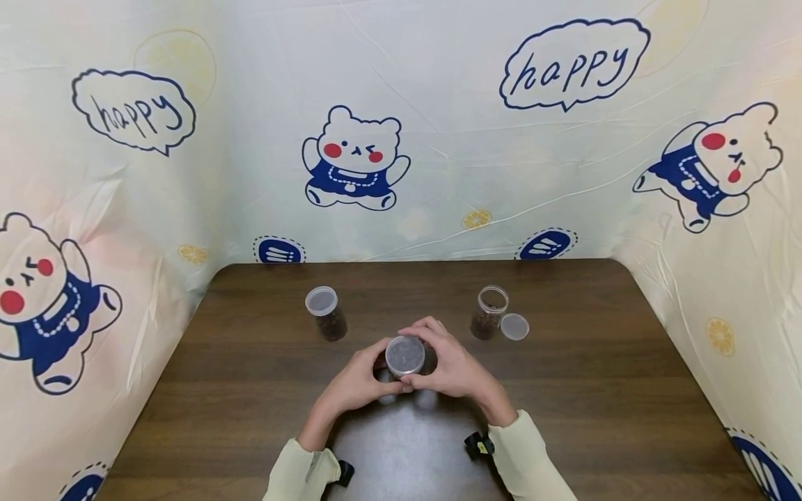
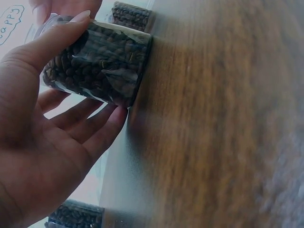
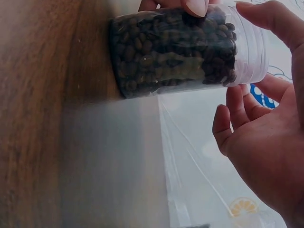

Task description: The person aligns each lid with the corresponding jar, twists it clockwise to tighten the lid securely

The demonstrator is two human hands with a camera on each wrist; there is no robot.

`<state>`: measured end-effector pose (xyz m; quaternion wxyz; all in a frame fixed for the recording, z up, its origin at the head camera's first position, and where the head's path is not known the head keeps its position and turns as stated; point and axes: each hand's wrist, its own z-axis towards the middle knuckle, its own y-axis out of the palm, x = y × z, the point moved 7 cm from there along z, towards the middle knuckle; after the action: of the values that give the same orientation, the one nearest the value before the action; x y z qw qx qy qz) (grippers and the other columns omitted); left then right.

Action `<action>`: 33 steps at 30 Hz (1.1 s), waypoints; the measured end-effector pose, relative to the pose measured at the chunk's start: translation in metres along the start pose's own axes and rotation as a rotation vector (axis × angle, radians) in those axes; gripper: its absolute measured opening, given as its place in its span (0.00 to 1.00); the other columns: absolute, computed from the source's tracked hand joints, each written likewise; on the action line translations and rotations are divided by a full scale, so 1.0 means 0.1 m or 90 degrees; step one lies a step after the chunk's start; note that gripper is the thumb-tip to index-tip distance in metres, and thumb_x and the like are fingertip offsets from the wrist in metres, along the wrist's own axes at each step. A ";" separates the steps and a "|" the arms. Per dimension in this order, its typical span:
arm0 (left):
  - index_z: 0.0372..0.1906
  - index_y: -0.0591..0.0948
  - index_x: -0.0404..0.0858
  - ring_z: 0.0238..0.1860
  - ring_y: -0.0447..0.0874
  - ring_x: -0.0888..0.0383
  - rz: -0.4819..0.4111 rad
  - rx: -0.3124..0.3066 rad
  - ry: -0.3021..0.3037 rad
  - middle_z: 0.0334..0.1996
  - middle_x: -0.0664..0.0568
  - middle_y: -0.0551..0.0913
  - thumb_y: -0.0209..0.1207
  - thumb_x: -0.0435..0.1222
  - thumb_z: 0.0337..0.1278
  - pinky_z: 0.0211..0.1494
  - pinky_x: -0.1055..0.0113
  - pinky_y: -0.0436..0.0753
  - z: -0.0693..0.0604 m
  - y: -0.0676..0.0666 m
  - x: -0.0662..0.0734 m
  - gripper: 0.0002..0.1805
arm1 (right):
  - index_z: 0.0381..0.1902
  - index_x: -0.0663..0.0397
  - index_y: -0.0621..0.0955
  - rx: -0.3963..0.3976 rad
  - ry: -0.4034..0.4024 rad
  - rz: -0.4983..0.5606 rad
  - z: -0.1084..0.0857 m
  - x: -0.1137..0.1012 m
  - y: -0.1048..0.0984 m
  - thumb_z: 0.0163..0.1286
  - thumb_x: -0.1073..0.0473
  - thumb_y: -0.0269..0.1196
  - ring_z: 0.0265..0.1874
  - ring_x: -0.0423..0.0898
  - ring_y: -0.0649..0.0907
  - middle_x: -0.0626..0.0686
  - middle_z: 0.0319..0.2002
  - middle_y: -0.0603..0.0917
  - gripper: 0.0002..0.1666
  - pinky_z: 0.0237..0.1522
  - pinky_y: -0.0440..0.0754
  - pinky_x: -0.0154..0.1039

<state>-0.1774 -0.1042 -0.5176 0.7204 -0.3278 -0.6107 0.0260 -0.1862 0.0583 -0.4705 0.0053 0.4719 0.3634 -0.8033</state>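
Note:
A clear jar of dark beans [image 1: 405, 356] stands upright on the table between both hands, its lid on top. My left hand [image 1: 358, 382] curls round the jar's body; in the left wrist view the thumb of that hand [image 2: 52, 114] lies along the side of the jar [image 2: 97, 61]. My right hand [image 1: 452, 362] grips the rim at the lid, and in the right wrist view the thumb and fingers of that hand [image 3: 270, 128] touch the translucent lid [image 3: 251, 47] of the jar [image 3: 171, 54].
A lidded jar of dark beans [image 1: 331, 321] stands at the back left of the wooden table [image 1: 601, 390]. Back right is an uncovered jar [image 1: 485, 321] with beans, and a loose translucent lid [image 1: 515, 326] lies beside it. A printed curtain [image 1: 438, 139] surrounds the table.

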 end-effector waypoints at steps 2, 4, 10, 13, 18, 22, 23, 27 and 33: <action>0.68 0.76 0.52 0.60 0.85 0.59 0.003 -0.001 -0.002 0.60 0.56 0.85 0.80 0.46 0.52 0.65 0.61 0.83 0.00 0.00 0.00 0.38 | 0.68 0.46 0.79 0.001 -0.003 0.001 0.00 0.01 0.00 0.57 0.54 0.81 0.59 0.45 0.79 0.50 0.59 0.78 0.41 0.63 0.79 0.45; 0.68 0.76 0.52 0.60 0.85 0.59 0.007 -0.001 -0.003 0.60 0.56 0.85 0.80 0.46 0.52 0.65 0.60 0.83 0.00 0.00 0.00 0.38 | 0.67 0.47 0.79 0.004 -0.007 0.002 0.00 0.02 0.00 0.56 0.54 0.81 0.60 0.45 0.79 0.50 0.60 0.78 0.41 0.64 0.79 0.46; 0.69 0.76 0.50 0.60 0.85 0.60 0.008 0.004 0.006 0.60 0.56 0.85 0.80 0.45 0.52 0.65 0.63 0.83 0.01 -0.01 0.00 0.38 | 0.65 0.47 0.80 0.022 0.007 -0.012 0.00 0.04 0.00 0.55 0.50 0.82 0.57 0.43 0.81 0.47 0.58 0.79 0.41 0.62 0.80 0.44; 0.68 0.77 0.49 0.60 0.85 0.60 0.006 0.006 0.011 0.59 0.56 0.85 0.80 0.43 0.52 0.65 0.64 0.83 0.01 -0.01 0.00 0.38 | 0.63 0.48 0.80 0.039 0.029 -0.026 0.00 0.03 0.00 0.53 0.48 0.84 0.52 0.41 0.80 0.47 0.54 0.79 0.41 0.58 0.81 0.41; 0.68 0.77 0.47 0.59 0.85 0.59 0.005 0.009 0.020 0.59 0.54 0.86 0.80 0.40 0.52 0.65 0.64 0.83 0.01 -0.02 0.02 0.37 | 0.61 0.51 0.78 0.047 0.066 -0.060 0.00 0.00 0.01 0.50 0.44 0.85 0.48 0.41 0.78 0.48 0.51 0.78 0.44 0.54 0.80 0.39; 0.69 0.76 0.47 0.61 0.85 0.57 0.008 0.006 0.022 0.60 0.52 0.85 0.79 0.41 0.53 0.66 0.61 0.84 0.00 -0.01 0.03 0.37 | 0.72 0.48 0.72 0.012 0.078 -0.050 -0.03 0.00 -0.01 0.51 0.42 0.84 0.55 0.43 0.77 0.51 0.60 0.76 0.54 0.58 0.81 0.45; 0.69 0.76 0.47 0.61 0.85 0.57 0.007 0.005 0.016 0.61 0.53 0.85 0.79 0.43 0.54 0.66 0.60 0.84 -0.01 -0.01 0.02 0.38 | 0.75 0.47 0.70 0.004 0.075 -0.038 -0.03 0.00 -0.01 0.53 0.43 0.84 0.59 0.44 0.77 0.52 0.64 0.75 0.56 0.61 0.81 0.47; 0.69 0.76 0.51 0.61 0.86 0.57 -0.010 -0.003 -0.008 0.61 0.55 0.85 0.79 0.48 0.53 0.66 0.57 0.84 -0.01 -0.01 0.00 0.39 | 0.78 0.41 0.69 -0.011 0.042 0.008 -0.05 0.02 -0.03 0.61 0.49 0.79 0.69 0.48 0.74 0.50 0.72 0.74 0.51 0.69 0.77 0.54; 0.70 0.75 0.53 0.61 0.86 0.58 -0.023 -0.005 -0.013 0.61 0.57 0.85 0.79 0.50 0.52 0.66 0.58 0.84 -0.01 -0.01 -0.01 0.40 | 0.73 0.42 0.76 -0.020 -0.002 0.029 -0.05 0.03 -0.03 0.66 0.57 0.76 0.70 0.48 0.75 0.48 0.70 0.78 0.38 0.70 0.76 0.51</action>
<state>-0.1765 -0.1058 -0.5179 0.7133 -0.3193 -0.6237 0.0142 -0.1856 0.0641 -0.4728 0.0314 0.4787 0.3655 -0.7977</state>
